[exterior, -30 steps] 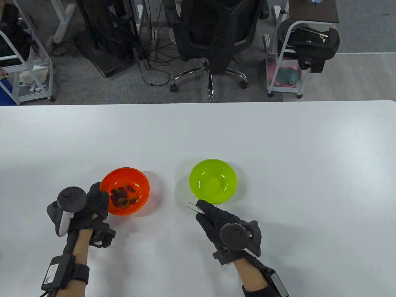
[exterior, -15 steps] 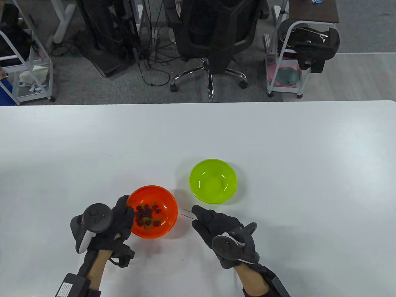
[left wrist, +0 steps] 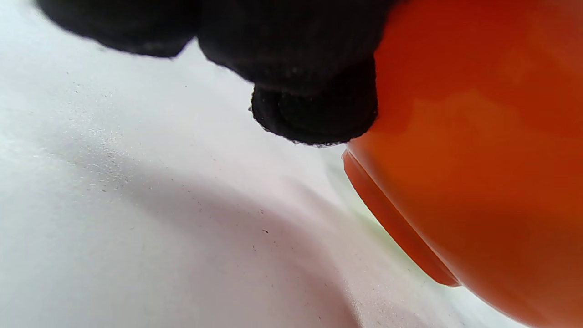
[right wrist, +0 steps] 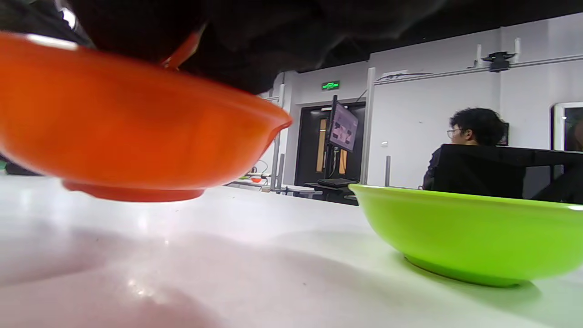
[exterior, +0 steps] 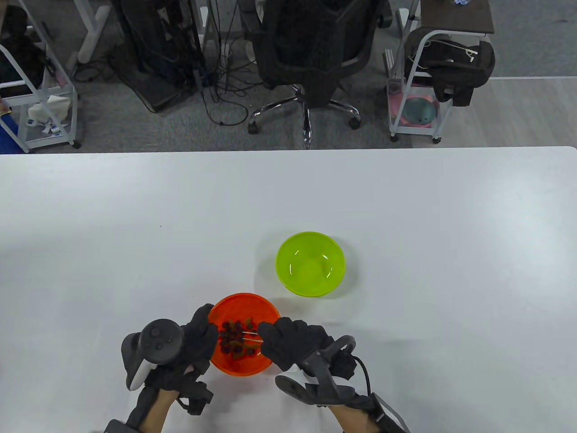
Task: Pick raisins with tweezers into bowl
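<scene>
Grey floor beyond the far edge of the white counter [exterior: 405, 203] carries a black office chair [exterior: 311, 49], tangled cables [exterior: 216, 90], and wheeled white carts, one at the left [exterior: 40, 103] and one at the right [exterior: 419, 90]; the right wrist view shows a seated dark-haired person [right wrist: 473, 150] and a monitor [right wrist: 344, 127] against a white wall.

Green bowl [exterior: 310, 264] stands near the counter's middle; nothing shows inside it.

Orange bowl [exterior: 245, 311] sits nearer and slightly left of the green one, apart from it, and holds a cluster of dark raisins [exterior: 234, 339].

Left hand [exterior: 198, 347] grips the orange bowl at its left rim; the left wrist view shows gloved fingers [left wrist: 314, 109] pressed against the bowl's outer wall [left wrist: 478, 150].

Right hand [exterior: 293, 345] reaches over the bowl's right rim, its fingers [exterior: 270, 333] clenched on thin metal tweezers [exterior: 249, 334].

Tweezer tips point left and lie among the raisins; whether a raisin is caught between them cannot be told.
</scene>
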Tool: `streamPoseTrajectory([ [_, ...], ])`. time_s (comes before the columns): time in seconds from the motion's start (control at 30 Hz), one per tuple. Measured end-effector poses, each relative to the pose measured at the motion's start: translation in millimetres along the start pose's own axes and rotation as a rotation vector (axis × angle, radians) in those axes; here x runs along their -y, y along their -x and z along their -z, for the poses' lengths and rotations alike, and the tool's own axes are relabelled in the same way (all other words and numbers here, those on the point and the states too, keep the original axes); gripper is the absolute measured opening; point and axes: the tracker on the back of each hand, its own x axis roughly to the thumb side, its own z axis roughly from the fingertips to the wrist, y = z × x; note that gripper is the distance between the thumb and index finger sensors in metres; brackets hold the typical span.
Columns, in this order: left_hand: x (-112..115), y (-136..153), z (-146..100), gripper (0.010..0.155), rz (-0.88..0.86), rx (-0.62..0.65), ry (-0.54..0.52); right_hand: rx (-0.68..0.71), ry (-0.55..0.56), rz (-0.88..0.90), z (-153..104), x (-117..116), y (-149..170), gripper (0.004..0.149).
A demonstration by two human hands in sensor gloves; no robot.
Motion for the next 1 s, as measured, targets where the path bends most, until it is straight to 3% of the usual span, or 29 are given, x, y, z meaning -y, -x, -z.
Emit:
streamPoseTrajectory([
  [0.27, 3.2, -2.2, 2.6, 0.055, 0.011, 0.017, 0.018, 0.054, -0.051, -0.102, 8.6, -6.5, -21.8, 0.045],
  [0.6, 8.2, -6.3, 3.3, 0.055, 0.047, 0.030, 0.015, 0.033, -0.115, -0.147, 11.3, -11.1, -25.8, 0.044],
  [1.0, 3.7, 0.6, 1.3, 0.055, 0.027, 0.015, 0.000, 0.010, -0.050, -0.125, 7.3, -7.9, -22.9, 0.039],
])
